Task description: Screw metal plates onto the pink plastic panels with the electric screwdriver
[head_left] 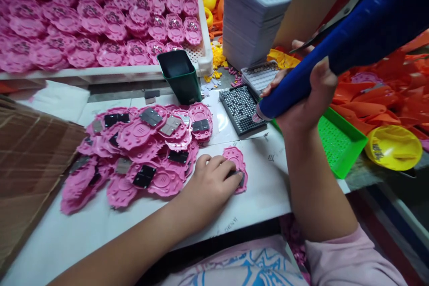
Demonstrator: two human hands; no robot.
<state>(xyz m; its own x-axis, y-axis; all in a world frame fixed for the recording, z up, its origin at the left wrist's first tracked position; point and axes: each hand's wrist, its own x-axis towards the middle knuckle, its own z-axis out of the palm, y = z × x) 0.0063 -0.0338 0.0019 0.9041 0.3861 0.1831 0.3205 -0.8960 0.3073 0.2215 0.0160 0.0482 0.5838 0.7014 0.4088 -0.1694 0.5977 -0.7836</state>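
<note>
On the white table top, a pink plastic shell (232, 155) lies under my left hand (212, 183). The fingers are bent over it and hold it down, with a dark grey cover plate (241, 179) showing by the thumb side. My right hand (306, 103) is wrapped round a blue power screwdriver (295, 82) that slants down to the left. Its tip is at the near right part of a black perforated screw tray (239, 109); the contact point is too small to make out. Left of my left hand, a heap of pink shells (134, 136) carries black and grey plates.
A white crate (207, 49) of pink shells stands at the back left, near a dark green cup (182, 78). Stacked white trays (251, 18) rise behind. A cardboard box (30, 165) is at left; a green tray (348, 143) and yellow bowl (395, 147) at right.
</note>
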